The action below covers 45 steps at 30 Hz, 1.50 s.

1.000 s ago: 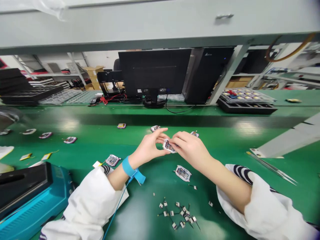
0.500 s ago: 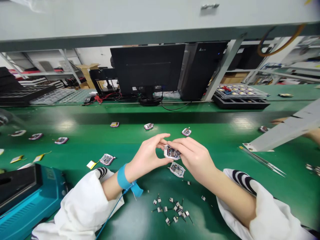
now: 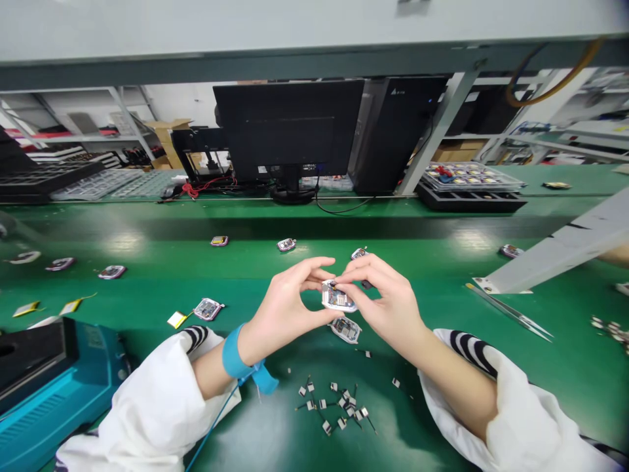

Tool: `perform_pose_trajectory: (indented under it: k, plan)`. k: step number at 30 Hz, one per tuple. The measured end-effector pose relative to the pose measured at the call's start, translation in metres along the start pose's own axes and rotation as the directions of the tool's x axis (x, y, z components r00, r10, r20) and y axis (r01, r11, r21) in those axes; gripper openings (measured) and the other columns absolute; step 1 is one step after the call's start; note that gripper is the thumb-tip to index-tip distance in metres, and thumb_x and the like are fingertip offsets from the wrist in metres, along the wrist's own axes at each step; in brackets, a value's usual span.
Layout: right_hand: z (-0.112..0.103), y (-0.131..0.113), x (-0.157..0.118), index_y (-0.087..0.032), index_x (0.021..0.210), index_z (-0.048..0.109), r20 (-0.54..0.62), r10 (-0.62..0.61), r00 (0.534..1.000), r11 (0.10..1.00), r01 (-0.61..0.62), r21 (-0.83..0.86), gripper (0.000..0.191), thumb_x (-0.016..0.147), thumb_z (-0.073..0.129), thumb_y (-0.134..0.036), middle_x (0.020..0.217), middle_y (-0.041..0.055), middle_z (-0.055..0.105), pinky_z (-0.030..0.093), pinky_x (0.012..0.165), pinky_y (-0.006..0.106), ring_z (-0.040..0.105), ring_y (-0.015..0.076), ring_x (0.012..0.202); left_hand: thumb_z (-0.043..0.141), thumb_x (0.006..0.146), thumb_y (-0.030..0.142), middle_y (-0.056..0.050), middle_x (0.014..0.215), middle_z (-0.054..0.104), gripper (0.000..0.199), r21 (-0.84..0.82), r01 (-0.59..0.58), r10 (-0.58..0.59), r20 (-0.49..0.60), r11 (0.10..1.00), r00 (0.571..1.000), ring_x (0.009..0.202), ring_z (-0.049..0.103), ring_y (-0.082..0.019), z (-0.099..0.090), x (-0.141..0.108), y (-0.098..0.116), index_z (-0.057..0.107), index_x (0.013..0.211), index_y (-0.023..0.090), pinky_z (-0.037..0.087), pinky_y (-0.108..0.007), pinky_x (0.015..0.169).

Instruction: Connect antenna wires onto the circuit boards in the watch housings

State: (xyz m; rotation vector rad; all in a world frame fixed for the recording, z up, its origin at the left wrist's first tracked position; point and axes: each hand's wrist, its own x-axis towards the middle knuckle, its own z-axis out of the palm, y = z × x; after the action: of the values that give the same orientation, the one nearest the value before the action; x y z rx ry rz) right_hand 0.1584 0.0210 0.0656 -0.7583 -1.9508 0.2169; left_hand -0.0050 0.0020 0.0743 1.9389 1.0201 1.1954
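My left hand [image 3: 289, 300] and my right hand [image 3: 384, 296] pinch a small rectangular electronic module in a white-edged clear wrap [image 3: 338, 296] between their fingertips, above the green bench mat [image 3: 275, 347]. Just below my fingers lies a similar module [image 3: 345, 330], not touching them. Another one [image 3: 360, 253] sits partly hidden behind my right fingers. Nearer me, below my hands, lies a scatter of tiny wired tabs [image 3: 334, 406]. A blue antistatic strap [image 3: 234, 357] circles my left wrist.
Several wrapped modules [image 3: 112, 272] and yellow pouch cells [image 3: 177, 320] lie across the mat. A teal machine [image 3: 59, 387] stands lower left. Steel tweezers [image 3: 508, 321] and a grey strip [image 3: 555, 252] lie right, beside a co-worker's forearm [image 3: 616, 255]. A monitor [image 3: 288, 131] and trays [image 3: 469, 177] stand behind.
My fingers have shifted on the held module, and my right fingers now spread over its top edge. The view has drifted slightly. The co-worker's hand has pulled back toward the right edge.
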Motion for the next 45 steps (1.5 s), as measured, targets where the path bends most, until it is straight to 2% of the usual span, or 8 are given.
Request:
perform_pose_trajectory:
  k: [4,12,20,26,31,37,41,45]
  plan:
    - [-0.001,0.002,0.001,-0.017,0.073,0.057,0.037,-0.021,0.999,1.000,0.021,-0.016,0.005,0.076,0.055,-0.013,0.074,0.0012,0.054,0.042,0.060,0.022,0.051,0.0087,0.070,0.073,0.061,0.018,-0.002,0.093,0.062,0.055,-0.040,0.016,-0.016,0.002,0.999,1.000,0.083,0.061,-0.012,0.001,0.000,-0.003,0.048,0.110,0.018,0.053,-0.023,0.080]
    - [-0.013,0.004,0.002,-0.016,0.078,0.060,0.295,-0.154,0.943,0.900,0.257,-0.353,0.012,0.080,0.049,-0.020,0.086,0.0065,0.056,0.042,0.063,0.026,0.047,0.0123,0.073,0.074,0.057,0.015,-0.003,0.091,0.064,0.057,-0.118,0.111,-0.113,-0.015,0.987,0.993,0.083,0.063,-0.013,0.007,0.000,-0.013,0.050,0.108,0.017,0.053,-0.024,0.082]
    - [-0.015,0.005,0.005,-0.016,0.081,0.058,0.239,-0.225,0.944,0.890,0.299,-0.344,0.010,0.082,0.048,-0.018,0.081,0.0054,0.055,0.044,0.065,0.025,0.050,0.0125,0.076,0.076,0.056,0.019,-0.003,0.092,0.065,0.058,-0.179,0.145,-0.147,0.005,0.973,0.989,0.085,0.063,-0.013,0.009,0.000,-0.011,0.050,0.108,0.017,0.054,-0.025,0.083]
    - [-0.018,0.001,0.013,-0.013,0.078,0.056,0.419,-0.246,0.874,0.808,0.424,-0.409,0.014,0.083,0.044,-0.019,0.077,0.0067,0.055,0.043,0.063,0.027,0.049,0.0148,0.076,0.075,0.056,0.017,-0.002,0.091,0.065,0.056,-0.173,0.138,-0.134,0.033,0.975,0.990,0.084,0.062,-0.014,0.008,0.001,-0.011,0.051,0.107,0.017,0.054,-0.025,0.082]
    - [-0.015,-0.002,0.021,-0.014,0.075,0.055,0.561,-0.303,0.770,0.707,0.577,-0.410,0.018,0.083,0.040,-0.014,0.073,0.0069,0.054,0.040,0.058,0.028,0.046,0.0152,0.069,0.075,0.053,0.013,-0.001,0.087,0.064,0.057,-0.139,0.179,-0.174,0.047,0.974,0.984,0.082,0.062,-0.013,0.006,-0.001,-0.011,0.053,0.105,0.016,0.053,-0.024,0.082]
    - [0.008,0.013,0.044,-0.015,0.087,0.060,0.687,0.004,0.727,0.920,0.267,-0.288,0.017,0.082,0.044,-0.014,0.089,0.0074,0.057,0.042,0.075,0.031,0.050,0.0171,0.088,0.077,0.051,0.012,-0.004,0.086,0.064,0.058,-0.093,0.300,-0.300,0.016,0.949,0.954,0.078,0.063,-0.013,-0.010,0.010,-0.036,0.053,0.104,0.012,0.054,-0.027,0.078]
    - [0.059,0.052,0.075,-0.014,0.113,0.048,0.606,0.247,0.756,0.911,0.031,-0.411,0.031,0.086,0.045,-0.027,0.105,0.0069,0.055,0.045,0.082,0.032,0.052,0.0137,0.093,0.070,0.066,0.015,-0.005,0.101,0.058,0.052,0.036,0.425,-0.406,-0.232,0.904,0.884,0.089,0.059,-0.013,-0.050,0.026,-0.083,0.046,0.112,0.013,0.050,-0.030,0.085]
    - [0.123,0.069,0.097,-0.013,0.110,0.049,0.548,0.483,0.683,0.828,-0.153,-0.540,0.034,0.084,0.047,-0.035,0.109,0.0077,0.053,0.047,0.081,0.036,0.053,0.0153,0.095,0.049,0.084,0.033,-0.008,0.110,0.052,0.032,0.167,0.592,-0.491,-0.408,0.789,0.770,0.096,0.054,-0.018,-0.087,0.027,-0.124,0.048,0.111,0.014,0.048,-0.038,0.081]
